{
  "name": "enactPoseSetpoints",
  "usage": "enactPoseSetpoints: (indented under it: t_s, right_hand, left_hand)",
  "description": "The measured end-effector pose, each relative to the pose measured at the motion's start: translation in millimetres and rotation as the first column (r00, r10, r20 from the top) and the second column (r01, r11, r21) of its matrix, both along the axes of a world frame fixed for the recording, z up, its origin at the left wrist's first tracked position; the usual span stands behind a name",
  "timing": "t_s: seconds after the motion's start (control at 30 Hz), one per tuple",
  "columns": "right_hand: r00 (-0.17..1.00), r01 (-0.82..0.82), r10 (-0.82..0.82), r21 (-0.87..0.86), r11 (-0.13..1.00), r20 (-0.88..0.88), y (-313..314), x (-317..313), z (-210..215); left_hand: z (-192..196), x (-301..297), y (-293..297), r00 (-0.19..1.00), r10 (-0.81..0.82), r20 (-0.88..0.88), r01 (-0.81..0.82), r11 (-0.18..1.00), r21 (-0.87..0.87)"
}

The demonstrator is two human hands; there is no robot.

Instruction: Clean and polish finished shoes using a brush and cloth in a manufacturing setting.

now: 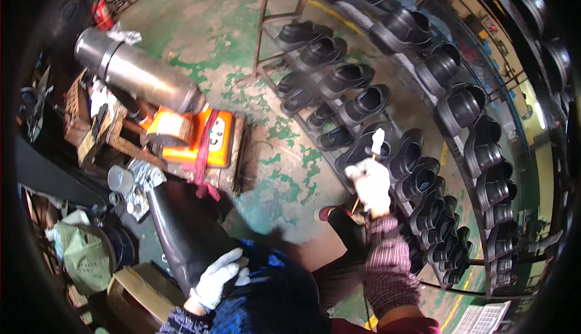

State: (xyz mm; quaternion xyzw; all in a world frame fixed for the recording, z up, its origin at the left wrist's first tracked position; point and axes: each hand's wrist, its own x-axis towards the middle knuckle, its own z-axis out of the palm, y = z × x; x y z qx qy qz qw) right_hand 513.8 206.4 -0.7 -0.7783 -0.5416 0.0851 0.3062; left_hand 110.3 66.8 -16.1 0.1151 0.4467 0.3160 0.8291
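My right hand (370,182), in a white glove, is closed around a thin wooden stick with a white tip (378,139), possibly a brush. Its white end points up and away in front of the shoe racks, and the thin end comes out below the fist. At the lower left, my white-gloved left hand (219,278) is wrapped against the near end of a tall, glossy black boot (181,237), which lies slanted beside my lap. Part of the boot is in dark shadow, and the left palm is hidden.
Racks with rows of black shoes (463,113) fill the right side. Ahead on the left stands an orange machine (215,143) with a metal cylinder (139,70). A clear cup (120,179), a green sack (85,258) and a cardboard box (136,291) are at the left.
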Motion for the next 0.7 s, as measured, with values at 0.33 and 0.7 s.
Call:
enactPoseSetpoints:
  t_s: [0.33,0.7]
  right_hand:
    - [0.654,-0.518,0.46,0.087,0.851,-0.6,-143,-176,-1]
    - [0.344,-0.397,0.281,0.132,0.908,-0.896,-65,-143,54]
  left_hand:
    - [8,49,10,0.946,0.137,0.295,-0.141,0.99,-0.008]
    - [5,-30,25,0.95,0.134,0.281,-0.172,0.978,0.115]
